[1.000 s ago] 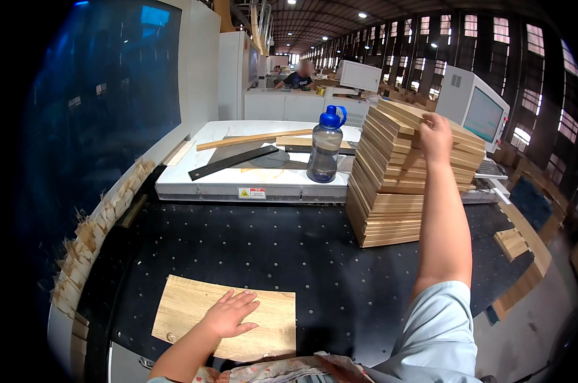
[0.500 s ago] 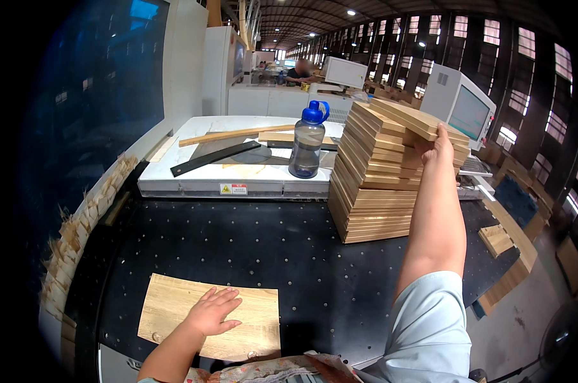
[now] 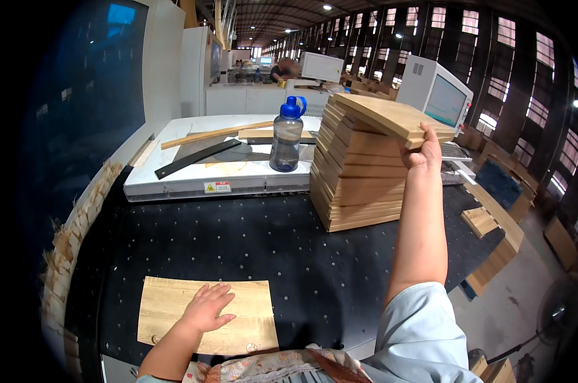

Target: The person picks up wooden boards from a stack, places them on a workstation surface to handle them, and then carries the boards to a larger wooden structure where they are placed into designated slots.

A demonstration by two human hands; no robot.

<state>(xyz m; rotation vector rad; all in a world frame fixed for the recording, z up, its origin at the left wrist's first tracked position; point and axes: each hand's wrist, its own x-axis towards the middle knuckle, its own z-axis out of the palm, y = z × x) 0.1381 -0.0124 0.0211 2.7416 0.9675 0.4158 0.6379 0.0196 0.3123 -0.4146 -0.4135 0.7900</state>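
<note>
My left hand lies with its fingers spread on a light wood-grain board, which rests flat on the black table near me. Two small round holes show along that board's near edge. At the right, my outstretched right hand is closed on the near corner of a wooden board at the top of a tall stack. That board juts out toward me past the boards below, its far part still over the stack. Fingers on its underside are mostly hidden.
Left of the stack, a grey water bottle with a blue lid stands on a white machine bed beside a black strip and wooden strips. The black table is studded. A monitor stands behind the stack; a small wood block lies right.
My right hand has drawn the top board toward me, so it overhangs the stack more. The whole view has shifted slightly. My left hand stays on the lower board.
</note>
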